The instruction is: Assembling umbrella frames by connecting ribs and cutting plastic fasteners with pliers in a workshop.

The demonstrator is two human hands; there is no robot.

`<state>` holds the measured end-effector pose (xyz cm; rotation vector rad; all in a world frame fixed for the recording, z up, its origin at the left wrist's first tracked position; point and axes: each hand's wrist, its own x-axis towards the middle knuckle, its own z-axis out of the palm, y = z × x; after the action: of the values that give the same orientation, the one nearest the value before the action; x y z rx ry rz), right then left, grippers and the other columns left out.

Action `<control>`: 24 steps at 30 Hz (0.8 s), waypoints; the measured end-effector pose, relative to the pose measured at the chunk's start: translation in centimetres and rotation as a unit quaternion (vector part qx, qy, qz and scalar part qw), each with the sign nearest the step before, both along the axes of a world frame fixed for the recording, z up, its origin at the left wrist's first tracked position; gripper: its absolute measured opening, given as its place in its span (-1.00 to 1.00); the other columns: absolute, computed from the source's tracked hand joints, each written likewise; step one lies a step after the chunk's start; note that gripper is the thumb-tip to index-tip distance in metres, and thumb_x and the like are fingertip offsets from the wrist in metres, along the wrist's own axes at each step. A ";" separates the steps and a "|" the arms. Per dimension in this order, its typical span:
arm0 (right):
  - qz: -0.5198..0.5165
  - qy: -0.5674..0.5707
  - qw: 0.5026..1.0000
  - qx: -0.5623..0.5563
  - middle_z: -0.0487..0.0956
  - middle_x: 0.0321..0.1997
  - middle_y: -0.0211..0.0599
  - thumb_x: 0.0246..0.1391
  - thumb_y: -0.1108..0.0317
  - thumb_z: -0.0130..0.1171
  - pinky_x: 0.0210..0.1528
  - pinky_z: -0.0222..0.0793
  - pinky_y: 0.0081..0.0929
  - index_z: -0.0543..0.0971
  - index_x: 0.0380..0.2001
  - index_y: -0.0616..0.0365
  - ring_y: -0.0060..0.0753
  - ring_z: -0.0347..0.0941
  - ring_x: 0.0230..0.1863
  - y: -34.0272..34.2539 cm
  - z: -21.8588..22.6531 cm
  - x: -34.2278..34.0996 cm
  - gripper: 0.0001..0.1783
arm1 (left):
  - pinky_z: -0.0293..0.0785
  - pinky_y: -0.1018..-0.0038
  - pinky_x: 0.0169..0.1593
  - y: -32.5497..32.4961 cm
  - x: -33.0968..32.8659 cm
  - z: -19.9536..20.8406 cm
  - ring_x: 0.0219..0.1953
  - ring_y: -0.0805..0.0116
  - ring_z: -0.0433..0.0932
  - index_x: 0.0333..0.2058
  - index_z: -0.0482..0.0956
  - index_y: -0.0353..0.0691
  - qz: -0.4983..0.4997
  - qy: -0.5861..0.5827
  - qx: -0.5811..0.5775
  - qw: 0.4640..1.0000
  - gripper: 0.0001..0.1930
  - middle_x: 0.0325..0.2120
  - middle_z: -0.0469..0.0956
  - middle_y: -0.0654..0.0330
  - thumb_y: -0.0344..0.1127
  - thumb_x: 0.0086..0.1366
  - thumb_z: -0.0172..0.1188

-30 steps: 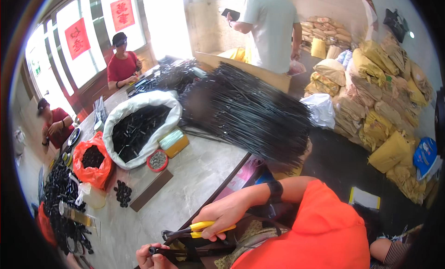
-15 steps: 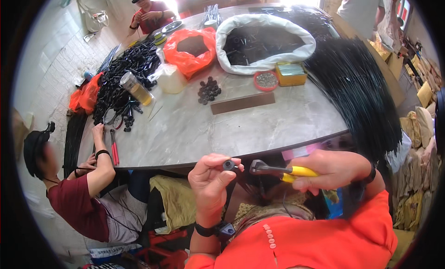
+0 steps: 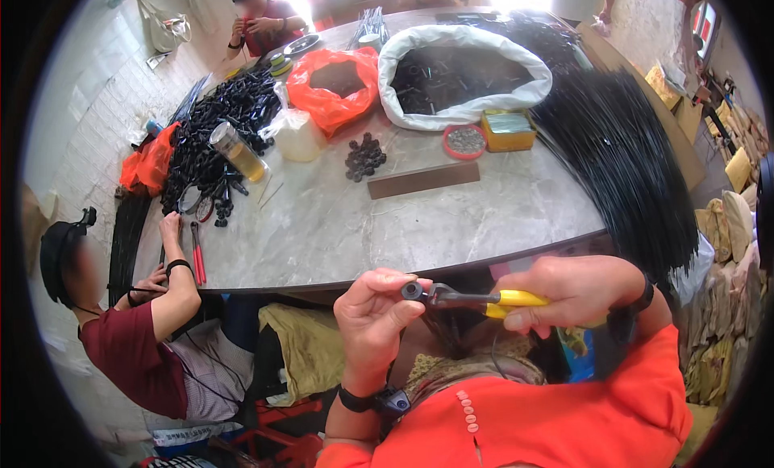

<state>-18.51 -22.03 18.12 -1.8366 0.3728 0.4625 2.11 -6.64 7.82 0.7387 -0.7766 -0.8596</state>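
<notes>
In front of the table's near edge, my left hand [image 3: 372, 311] pinches a small round black part [image 3: 413, 291] between thumb and fingertips. It has a hole in its end; its exact kind I cannot make out. My right hand [image 3: 576, 295] is wrapped round the yellow handles of a pair of pliers [image 3: 518, 300]. The dark jaws of the pliers meet the right side of the black part. How far the jaws are closed is too small to tell.
On the table [image 3: 306, 238] are a pile of black caps [image 3: 365, 156], a brown bar [image 3: 423, 179], a red dish of small metal pieces [image 3: 464, 141] and a yellow box [image 3: 508, 129]. Long black rods [image 3: 621, 137] lie right. A co-worker [image 3: 133, 359] sits left beside red-handled pliers [image 3: 198, 254].
The pliers in my right hand have moved left and now meet the black part, and their handles are closer together. My left hand has shifted slightly right with the part.
</notes>
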 end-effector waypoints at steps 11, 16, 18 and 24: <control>0.017 -0.024 1.000 0.010 0.60 -0.25 -0.28 0.31 0.11 0.10 -0.21 0.41 -0.46 0.46 0.07 0.20 -0.46 0.52 -0.28 -0.6 -0.2 -0.3 -0.57 | 0.59 0.44 -0.05 -0.2 -0.1 0.0 -0.11 0.24 0.63 -0.19 0.57 -0.43 0.001 -0.017 -0.007 1.000 -0.73 -0.24 0.59 0.04 -0.74 0.10 0.29; 0.039 0.037 0.998 0.021 0.60 -0.15 -0.31 0.32 0.17 0.12 -0.12 0.43 -0.52 0.47 0.06 0.23 -0.54 0.52 -0.19 -1.4 1.6 0.4 -0.61 | 0.59 0.43 -0.04 0.0 -0.4 0.1 -0.11 0.26 0.63 -0.20 0.57 -0.45 0.012 -0.028 0.001 1.000 -0.73 -0.22 0.59 0.02 -0.74 0.09 0.30; 0.034 0.022 0.998 0.057 0.59 -0.14 -0.30 0.33 0.17 0.10 -0.11 0.44 -0.50 0.45 0.08 0.26 -0.53 0.52 -0.17 -1.5 1.7 0.3 -0.59 | 0.59 0.43 -0.03 -0.1 -0.5 0.1 -0.11 0.26 0.63 -0.20 0.57 -0.46 0.014 -0.024 -0.006 1.000 -0.73 -0.22 0.59 0.03 -0.76 0.09 0.29; 0.000 0.035 0.997 0.069 0.56 -0.32 -0.33 0.37 0.12 0.00 -0.28 0.43 -0.49 0.44 -0.09 0.26 -0.53 0.48 -0.34 -0.9 2.3 0.4 -0.63 | 0.59 0.43 -0.01 -0.1 -0.6 0.6 -0.11 0.26 0.63 -0.21 0.57 -0.46 0.012 -0.023 0.009 1.000 -0.72 -0.23 0.58 0.04 -0.80 0.08 0.26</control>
<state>-18.07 -22.92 20.41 -1.6890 0.3783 0.5410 1.54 -6.72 8.37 0.7834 -0.8007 -0.8317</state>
